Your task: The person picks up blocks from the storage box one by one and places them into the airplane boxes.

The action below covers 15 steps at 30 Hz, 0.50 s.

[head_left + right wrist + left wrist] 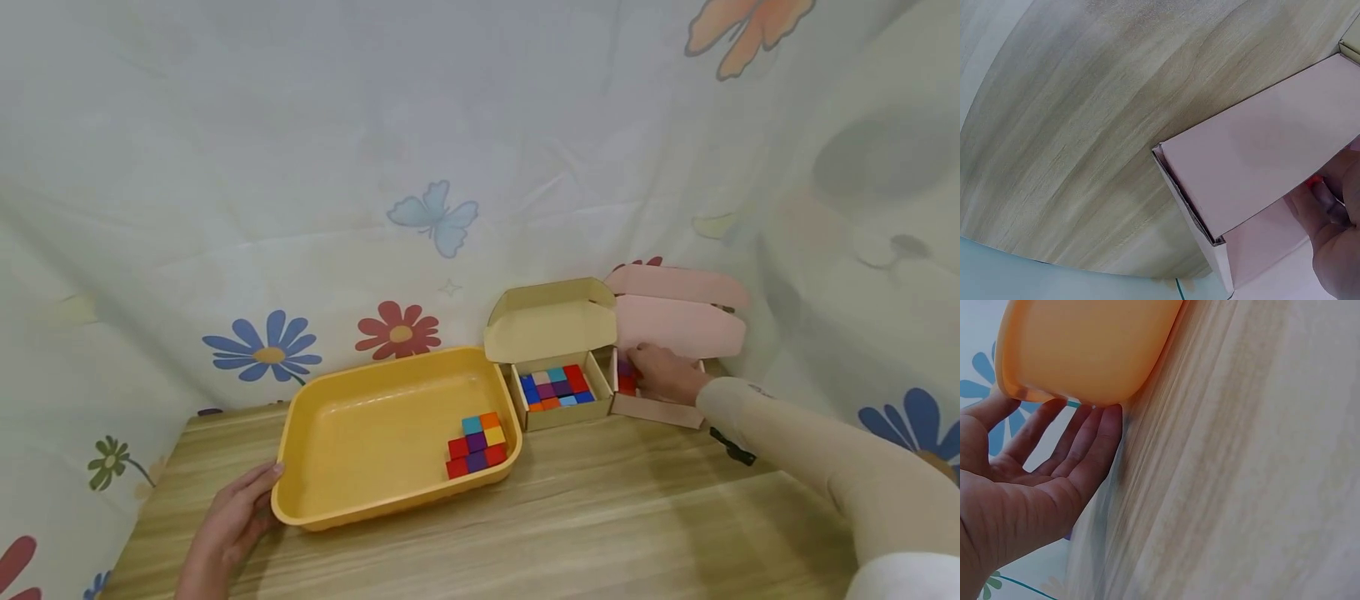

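Note:
My left hand [238, 510] holds the near left corner of a yellow tray [360, 371], its thumb at the rim and its fingertips against the outer wall. Several coloured cube blocks [476, 442] lie grouped in the tray's right end. Inside an open pink box [652, 408], my right hand [666, 373] has its fingers curled. A bit of a red block [1314, 180] shows between those fingers in the right wrist view; the hand hides most of it. Beside the fingertips, purple and red blocks [626, 385] sit at the box's left side.
Between tray and pink box stands an open cream box [567, 415] with rows of coloured blocks. Both lids, cream [551, 325] and pink [678, 321], stand raised at the back. Wood-grain table [600, 517] stretches in front. A printed cloth [300, 167] hangs behind and at the sides.

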Motion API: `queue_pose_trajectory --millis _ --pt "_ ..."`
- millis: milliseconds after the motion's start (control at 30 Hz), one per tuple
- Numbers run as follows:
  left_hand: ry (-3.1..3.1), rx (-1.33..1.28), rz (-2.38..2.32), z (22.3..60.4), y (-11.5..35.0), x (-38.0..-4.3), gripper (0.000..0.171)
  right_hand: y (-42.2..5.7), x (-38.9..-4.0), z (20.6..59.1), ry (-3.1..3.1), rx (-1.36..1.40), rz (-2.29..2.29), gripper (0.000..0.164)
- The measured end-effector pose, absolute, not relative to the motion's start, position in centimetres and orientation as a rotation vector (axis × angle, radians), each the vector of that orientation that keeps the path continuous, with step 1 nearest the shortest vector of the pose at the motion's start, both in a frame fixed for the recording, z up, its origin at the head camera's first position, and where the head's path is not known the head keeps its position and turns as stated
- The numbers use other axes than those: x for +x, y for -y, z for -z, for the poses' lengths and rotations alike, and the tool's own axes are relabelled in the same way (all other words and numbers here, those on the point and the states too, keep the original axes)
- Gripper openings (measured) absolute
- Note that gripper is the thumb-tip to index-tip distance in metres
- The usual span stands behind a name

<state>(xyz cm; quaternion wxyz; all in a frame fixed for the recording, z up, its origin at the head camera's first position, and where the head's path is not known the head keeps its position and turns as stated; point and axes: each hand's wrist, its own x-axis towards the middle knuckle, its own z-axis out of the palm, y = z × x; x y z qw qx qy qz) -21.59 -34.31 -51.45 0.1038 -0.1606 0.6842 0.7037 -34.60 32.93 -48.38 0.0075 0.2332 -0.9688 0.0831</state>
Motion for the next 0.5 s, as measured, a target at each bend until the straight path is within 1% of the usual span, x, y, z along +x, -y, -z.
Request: queue_pose_trajectory --millis 167,267,433,500 --pt "-2.024 -0.469 -2.067 51.5 34.4 -21.4 0.084 -33.1 -34.6 48.6 3.019 0.747 -0.257 0.018" --pt "-2.032 -0.458 -2.061 51.6 34.5 -21.4 0.084 -33.0 -34.4 47.9 3.054 0.769 -0.225 0.018" --pt "-2.022 -0.455 -2.070 51.6 34.4 -21.5 0.083 -31.6 -34.2 44.5 3.213 0.731 -0.195 0.014" --pt "-2.018 -0.459 -2.080 51.5 34.4 -21.6 0.084 -30.5 -34.0 43.0 3.207 0.767 -0.181 0.012"
